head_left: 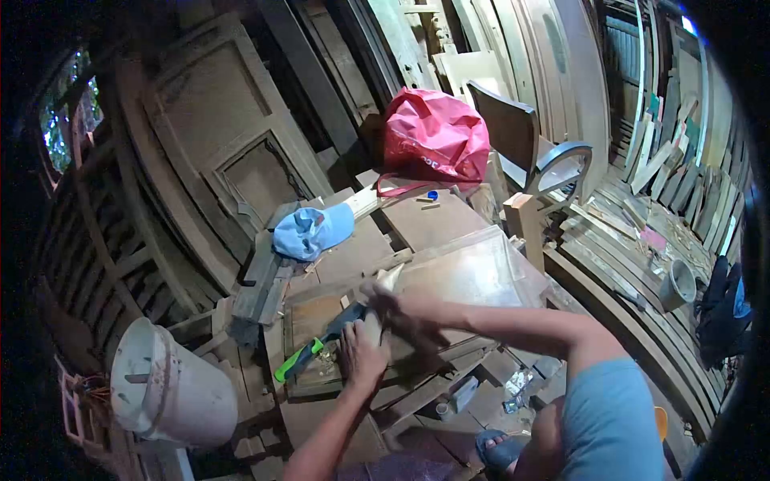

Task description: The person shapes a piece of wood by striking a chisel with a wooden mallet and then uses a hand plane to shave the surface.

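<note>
My left hand (362,353) presses down on a framed wooden panel (313,311), its fingers bent around a pale piece at the panel's edge. Beside it lies a saw-like tool (298,361) with a green and black handle and a dark part reaching toward my hands. Just to the right, my right hand (393,313) is smeared by motion, and its fingers cannot be made out. Wood shavings are scattered on the panel left of my left hand.
A blue cap (313,231) and a pink bag (437,136) sit at the far side of the work surface. A white bucket (192,393) stands at left. A chair (513,128), stacked planks (634,321) and a grey bucket (678,285) are at right.
</note>
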Action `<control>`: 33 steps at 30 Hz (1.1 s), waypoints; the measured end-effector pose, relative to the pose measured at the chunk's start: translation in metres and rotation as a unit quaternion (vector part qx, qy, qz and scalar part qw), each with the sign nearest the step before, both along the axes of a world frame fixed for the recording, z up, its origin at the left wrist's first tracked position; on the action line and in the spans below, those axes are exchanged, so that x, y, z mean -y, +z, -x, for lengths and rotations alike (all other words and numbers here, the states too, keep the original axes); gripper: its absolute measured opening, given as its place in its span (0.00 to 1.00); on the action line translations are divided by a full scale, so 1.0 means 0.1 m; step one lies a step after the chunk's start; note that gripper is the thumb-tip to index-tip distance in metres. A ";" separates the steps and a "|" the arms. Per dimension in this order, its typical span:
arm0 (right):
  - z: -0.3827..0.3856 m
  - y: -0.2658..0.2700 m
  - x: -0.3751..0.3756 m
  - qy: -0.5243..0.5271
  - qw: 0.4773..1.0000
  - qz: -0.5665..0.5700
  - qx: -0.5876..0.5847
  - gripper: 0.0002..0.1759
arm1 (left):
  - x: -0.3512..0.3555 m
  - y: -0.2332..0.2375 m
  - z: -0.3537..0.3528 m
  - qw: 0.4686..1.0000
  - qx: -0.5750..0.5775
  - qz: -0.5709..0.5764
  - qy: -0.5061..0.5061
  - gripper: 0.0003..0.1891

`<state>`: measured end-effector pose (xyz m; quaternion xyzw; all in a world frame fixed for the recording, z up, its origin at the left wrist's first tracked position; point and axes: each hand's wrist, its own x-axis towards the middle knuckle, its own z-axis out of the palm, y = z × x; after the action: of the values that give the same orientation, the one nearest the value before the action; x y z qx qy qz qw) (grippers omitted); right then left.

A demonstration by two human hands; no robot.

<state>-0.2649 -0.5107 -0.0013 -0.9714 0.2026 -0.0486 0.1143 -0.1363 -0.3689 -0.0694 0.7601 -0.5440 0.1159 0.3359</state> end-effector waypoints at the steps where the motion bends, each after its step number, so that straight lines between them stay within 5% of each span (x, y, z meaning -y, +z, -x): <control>1: -0.02 -0.01 -0.21 0.060 0.996 0.061 -0.008 0.39 | -0.02 0.07 0.02 0.999 -0.021 -0.048 -0.014 0.19; 5: 0.00 0.06 -0.15 -0.032 0.994 -0.100 -0.027 0.38 | 0.00 -0.02 -0.10 0.989 0.071 -0.089 -0.091 0.17; 6: 0.13 0.27 -0.10 -0.070 0.987 -0.142 -0.006 0.35 | 0.00 -0.07 0.02 0.998 0.021 0.063 -0.024 0.17; 10: 0.06 -0.37 0.57 -0.113 0.983 0.008 0.143 0.36 | -0.05 -0.03 -0.03 0.995 -0.075 0.022 -0.068 0.18; 12: 0.10 -0.22 0.42 -0.121 0.992 -0.015 0.036 0.38 | -0.05 0.02 0.00 0.996 -0.051 0.041 -0.065 0.16; 19: 0.17 0.08 -0.28 -0.010 0.999 -0.021 -0.034 0.41 | -0.01 -0.04 -0.05 0.991 0.002 0.088 -0.104 0.09; 21: 0.23 0.11 -0.21 -0.055 0.998 -0.041 0.007 0.42 | -0.02 -0.03 -0.04 0.992 -0.001 0.076 -0.099 0.11; 22: 0.23 -0.12 0.01 -0.037 0.988 -0.007 0.152 0.42 | -0.02 0.00 -0.03 0.992 0.028 0.072 -0.104 0.11; 23: 0.22 -0.09 0.12 -0.112 0.992 -0.003 0.055 0.42 | -0.02 0.03 -0.02 0.990 0.056 0.070 -0.109 0.11; 27: 0.17 -0.12 0.34 -0.154 0.985 -0.003 0.083 0.42 | -0.03 0.06 0.02 0.989 0.069 0.068 -0.108 0.14; 29: 0.12 -0.21 0.27 -0.132 0.987 -0.046 0.079 0.42 | -0.02 0.08 0.02 0.989 0.075 0.070 -0.111 0.13; 30: 0.08 -0.23 0.16 -0.052 0.994 0.058 0.080 0.39 | -0.02 0.08 0.01 0.988 0.078 0.074 -0.112 0.12; 31: 0.10 -0.28 0.02 -0.042 0.995 0.039 0.080 0.41 | -0.01 0.07 -0.01 0.988 0.078 0.073 -0.112 0.12; 33: 0.07 0.00 -0.25 -0.009 0.999 0.008 -0.052 0.44 | 0.00 0.02 -0.03 0.990 0.007 0.073 -0.123 0.09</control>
<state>-0.2722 -0.4855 -0.0016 -0.9717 0.2164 -0.0008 0.0951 -0.1331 -0.3687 -0.0669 0.6599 -0.6260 0.1179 0.3984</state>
